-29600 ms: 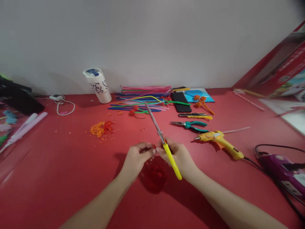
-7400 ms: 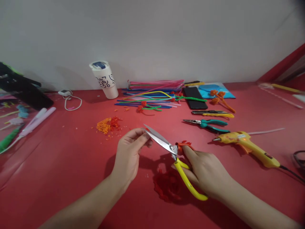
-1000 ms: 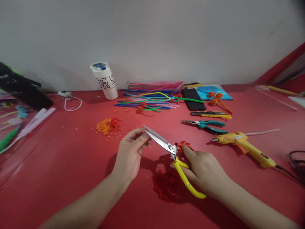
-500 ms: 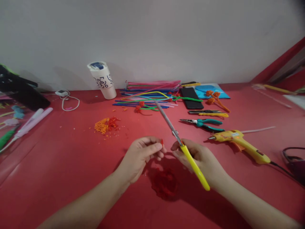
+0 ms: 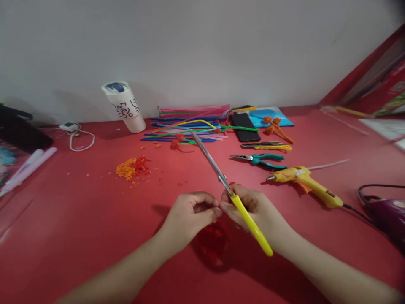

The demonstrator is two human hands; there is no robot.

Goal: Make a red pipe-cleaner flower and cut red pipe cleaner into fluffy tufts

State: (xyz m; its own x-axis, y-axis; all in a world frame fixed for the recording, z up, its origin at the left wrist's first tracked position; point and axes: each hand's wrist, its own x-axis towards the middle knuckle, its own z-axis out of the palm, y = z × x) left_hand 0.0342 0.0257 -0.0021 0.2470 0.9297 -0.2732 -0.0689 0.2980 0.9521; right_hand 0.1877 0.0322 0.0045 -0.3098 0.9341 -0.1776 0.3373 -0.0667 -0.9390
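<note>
My left hand (image 5: 193, 215) is closed in a pinch, its fingertips meeting those of my right hand (image 5: 255, 209). Only a trace of a small red piece (image 5: 219, 205) shows between them; the rest is hidden. Scissors (image 5: 251, 224) with yellow handles rest in my right hand, blades together and pointing up to the left. Some red material (image 5: 234, 183) peeks out behind the right fingers. Beneath both hands a dark red pile of clippings (image 5: 212, 242) lies on the red table (image 5: 95, 236), partly in shadow.
Orange and red clippings (image 5: 131, 168) lie to the left. Pipe cleaners (image 5: 193, 118) spread along the wall near a white tumbler (image 5: 125, 107). Rightward are a phone (image 5: 245, 127), a utility knife (image 5: 267, 145), pliers (image 5: 261, 160), a yellow glue gun (image 5: 308, 183) and orange flowers (image 5: 275, 126).
My hands have come together; a gap separated them before. The short red piece that stood up from my left fingertips is now mostly hidden. The view has shifted slightly to the right.
</note>
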